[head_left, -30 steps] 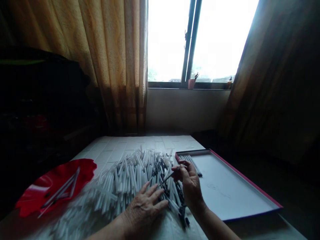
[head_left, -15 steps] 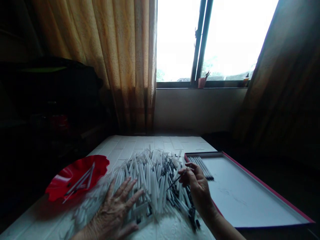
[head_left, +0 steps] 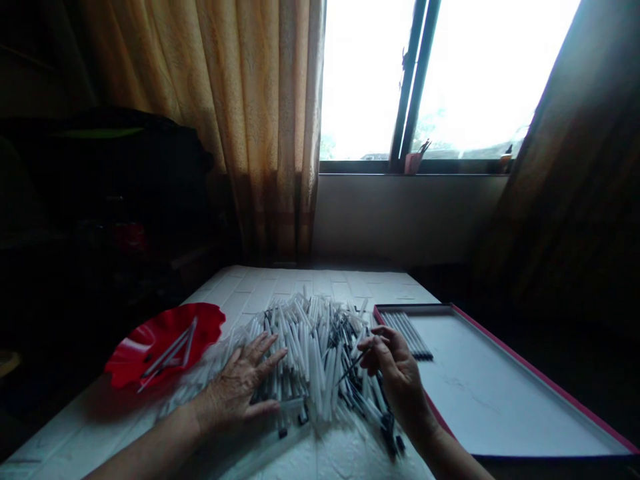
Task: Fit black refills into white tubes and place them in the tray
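A heap of translucent white pen barrels [head_left: 300,333] spreads across the table, with dark pen refills [head_left: 345,333] mixed in on its right side. My left hand [head_left: 245,373] rests palm down on the heap's left part, fingers spread, gripping nothing. Over the right side, my right hand [head_left: 393,360] pinches a thin dark pen refill [head_left: 353,366] between thumb and fingers, its lower end slanting down to the left. Black caps [head_left: 387,423] lie in front of the heap. Beside my right hand, a row of assembled-looking pens [head_left: 407,335] lies side by side in a shallow tray [head_left: 465,393].
A red wavy-edged bowl [head_left: 123,353] with a few loose pen pieces stands at the left. Beyond the white brick-patterned table [head_left: 240,277] are a curtain [head_left: 270,133] and a window. A small cup [head_left: 413,163] with thin items sits on the sill.
My left hand has slid a little forward over the heap, showing more forearm. My right hand keeps its pinch on the pen refill almost in place. The whole view has shifted slightly.
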Tool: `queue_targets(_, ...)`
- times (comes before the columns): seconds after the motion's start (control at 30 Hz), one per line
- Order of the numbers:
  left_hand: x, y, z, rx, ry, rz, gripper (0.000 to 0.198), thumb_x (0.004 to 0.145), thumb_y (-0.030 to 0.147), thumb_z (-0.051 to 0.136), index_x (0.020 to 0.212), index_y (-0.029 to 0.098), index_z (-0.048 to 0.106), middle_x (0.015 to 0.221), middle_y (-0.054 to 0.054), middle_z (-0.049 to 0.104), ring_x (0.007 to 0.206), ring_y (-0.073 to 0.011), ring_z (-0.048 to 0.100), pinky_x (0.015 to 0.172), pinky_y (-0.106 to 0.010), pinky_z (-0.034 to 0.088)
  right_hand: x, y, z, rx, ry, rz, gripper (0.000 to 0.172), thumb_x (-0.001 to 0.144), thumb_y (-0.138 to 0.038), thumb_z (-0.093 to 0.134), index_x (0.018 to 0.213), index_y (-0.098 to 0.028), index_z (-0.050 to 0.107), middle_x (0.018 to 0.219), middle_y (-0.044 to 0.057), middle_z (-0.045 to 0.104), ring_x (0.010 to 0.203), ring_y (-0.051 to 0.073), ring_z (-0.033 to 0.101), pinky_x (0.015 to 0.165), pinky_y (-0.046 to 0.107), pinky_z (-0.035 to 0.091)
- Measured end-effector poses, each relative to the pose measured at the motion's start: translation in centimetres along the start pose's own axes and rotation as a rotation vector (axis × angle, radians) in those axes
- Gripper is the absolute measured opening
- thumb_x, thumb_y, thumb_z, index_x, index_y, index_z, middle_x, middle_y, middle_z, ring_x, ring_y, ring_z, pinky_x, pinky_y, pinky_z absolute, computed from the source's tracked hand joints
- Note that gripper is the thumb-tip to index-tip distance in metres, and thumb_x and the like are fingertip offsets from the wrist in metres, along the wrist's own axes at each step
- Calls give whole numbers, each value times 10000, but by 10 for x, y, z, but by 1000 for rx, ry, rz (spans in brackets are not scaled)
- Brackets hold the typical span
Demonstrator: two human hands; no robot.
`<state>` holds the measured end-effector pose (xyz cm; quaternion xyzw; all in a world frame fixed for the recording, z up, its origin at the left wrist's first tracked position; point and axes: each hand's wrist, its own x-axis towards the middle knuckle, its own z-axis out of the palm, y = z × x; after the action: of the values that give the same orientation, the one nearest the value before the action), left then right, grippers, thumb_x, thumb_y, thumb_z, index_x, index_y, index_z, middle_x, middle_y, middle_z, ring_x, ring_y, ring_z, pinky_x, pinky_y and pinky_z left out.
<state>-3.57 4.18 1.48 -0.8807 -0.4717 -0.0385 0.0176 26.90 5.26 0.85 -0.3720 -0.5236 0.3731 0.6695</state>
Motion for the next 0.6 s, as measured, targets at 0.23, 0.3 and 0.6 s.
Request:
queue_targets(0.23,-57,32,3,294,369,53,572,803,368,713,1336,263,534,1461,-98,520,1312,-330,499,1008,-461,458,-2,0,1,-11,-29,-10,264,922,-457,561,1023,-218,516,785,11,687,521,118,608,447,200,458)
queue_targets(0.3,-74,41,7,391,444,124,460,768,389,724,1194,249,621,1269,-66,683,1132,-292,640,936,-392,488,-2,-1,2,-24,-32,-22,250,928,-448,553,1022,-219,518,781,9,686,519,116,610,449,197,461)
queue_targets(0.6,-84,41,32,406,423,72,625,736,480,734,1256,165,588,1136,-82,750,978,-302,706,842,-396,512,-4,-1,2,-68,-61,-96,203,946,-412,532,1024,-225,525,770,9,688,506,114,617,438,193,462)
